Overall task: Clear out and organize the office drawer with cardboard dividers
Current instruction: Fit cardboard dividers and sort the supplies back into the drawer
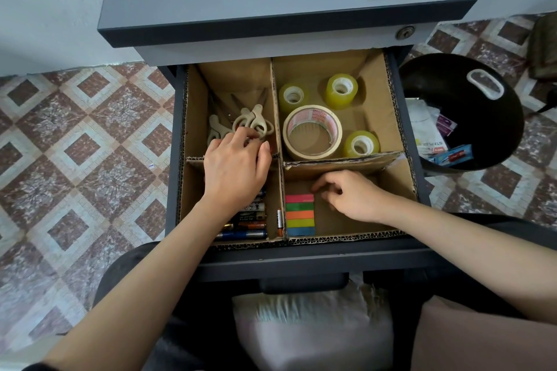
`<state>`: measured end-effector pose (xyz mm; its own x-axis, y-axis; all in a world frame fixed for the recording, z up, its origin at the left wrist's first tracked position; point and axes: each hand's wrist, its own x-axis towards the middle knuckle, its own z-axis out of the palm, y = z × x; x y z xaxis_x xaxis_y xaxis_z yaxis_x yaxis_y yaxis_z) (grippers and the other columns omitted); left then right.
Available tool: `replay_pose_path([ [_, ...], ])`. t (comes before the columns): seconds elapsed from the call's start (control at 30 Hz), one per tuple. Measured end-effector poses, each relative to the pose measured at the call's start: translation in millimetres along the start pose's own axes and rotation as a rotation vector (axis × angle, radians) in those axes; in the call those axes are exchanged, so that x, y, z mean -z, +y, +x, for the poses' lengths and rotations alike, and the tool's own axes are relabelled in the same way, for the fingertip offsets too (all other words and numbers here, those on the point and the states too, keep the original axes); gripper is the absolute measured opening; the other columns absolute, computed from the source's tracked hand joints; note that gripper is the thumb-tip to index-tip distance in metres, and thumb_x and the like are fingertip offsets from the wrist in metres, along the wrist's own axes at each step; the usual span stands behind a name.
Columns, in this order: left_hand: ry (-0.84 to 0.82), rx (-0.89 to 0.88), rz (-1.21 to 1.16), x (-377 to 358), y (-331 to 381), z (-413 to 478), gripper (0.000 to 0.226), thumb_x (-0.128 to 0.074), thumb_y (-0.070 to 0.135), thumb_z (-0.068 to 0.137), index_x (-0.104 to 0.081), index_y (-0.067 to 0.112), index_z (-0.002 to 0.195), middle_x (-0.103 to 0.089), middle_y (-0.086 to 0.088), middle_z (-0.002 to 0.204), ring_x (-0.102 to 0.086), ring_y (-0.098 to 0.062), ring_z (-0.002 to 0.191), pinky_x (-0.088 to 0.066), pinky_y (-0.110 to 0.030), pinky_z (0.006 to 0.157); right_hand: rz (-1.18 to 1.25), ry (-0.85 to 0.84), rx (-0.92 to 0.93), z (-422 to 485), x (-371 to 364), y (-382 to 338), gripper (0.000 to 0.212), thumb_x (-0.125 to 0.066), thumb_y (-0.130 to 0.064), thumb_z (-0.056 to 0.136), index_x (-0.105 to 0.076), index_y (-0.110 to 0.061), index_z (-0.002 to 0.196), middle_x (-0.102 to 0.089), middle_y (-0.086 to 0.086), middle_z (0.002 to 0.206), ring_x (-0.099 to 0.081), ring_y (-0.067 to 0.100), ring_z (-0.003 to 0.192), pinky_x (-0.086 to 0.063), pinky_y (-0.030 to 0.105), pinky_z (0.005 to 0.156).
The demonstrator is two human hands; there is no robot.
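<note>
Left hand [238, 159], gripping the scissors [256, 120], should lay them flat, blades rearward (right hand [352, 196] hold unclear).

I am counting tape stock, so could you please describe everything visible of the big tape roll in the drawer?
The big tape roll is a cream ring with red print on its inner wall. It lies flat in the back right compartment of the cardboard divider, by its front wall, three smaller yellowish rolls around it. Neither the left hand nor the right hand touches it.
</note>
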<state>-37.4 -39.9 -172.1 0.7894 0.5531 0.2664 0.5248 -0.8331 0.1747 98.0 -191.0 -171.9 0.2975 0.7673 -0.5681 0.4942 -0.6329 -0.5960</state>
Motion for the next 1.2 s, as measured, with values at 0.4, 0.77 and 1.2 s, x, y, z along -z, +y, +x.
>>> replay_pose_path([
  [0.4,0.014,-0.007,0.004,0.4,-0.1,0.6,0.047,-0.033,0.028,0.093,-0.074,0.007,0.081,-0.069,-0.009,0.095,-0.065,-0.025,0.076,-0.041,-0.031,0.065,0.118,-0.113,-0.058,0.1,-5.8,-4.7,0.026,-0.047,-0.008,0.095,-0.054,-0.019,0.117,-0.057,-0.005,0.07,-0.054,0.013,0.072,-0.041,0.023,0.062],
  [0.77,-0.016,0.005,-0.001,0.6,0.8,0.2,0.047,-0.033,0.028,0.093,-0.074,0.007,0.083,-0.069,-0.009,0.095,-0.065,-0.026,0.077,-0.042,-0.032,0.065,0.086,0.011,-0.122,-3.2,-2.4,-6.6,0.022,-0.047,-0.01,0.095,-0.067,-0.006,0.101,-0.062,-0.003,0.066,-0.058,0.011,0.078,-0.043,0.024,0.074],
  [1.2,-0.058,0.022,-0.022,1.2,0.7,0.0,0.049,-0.031,0.029,0.093,-0.074,0.007,0.084,-0.069,-0.009,0.096,-0.065,-0.027,0.079,-0.043,-0.033,0.067,-0.018,0.011,-0.048,0.1,-2.0,-5.5,0.021,-0.049,-0.011,0.094,-0.065,-0.009,0.107,-0.061,0.001,0.087,-0.054,0.014,0.086,-0.041,0.02,0.063],
])
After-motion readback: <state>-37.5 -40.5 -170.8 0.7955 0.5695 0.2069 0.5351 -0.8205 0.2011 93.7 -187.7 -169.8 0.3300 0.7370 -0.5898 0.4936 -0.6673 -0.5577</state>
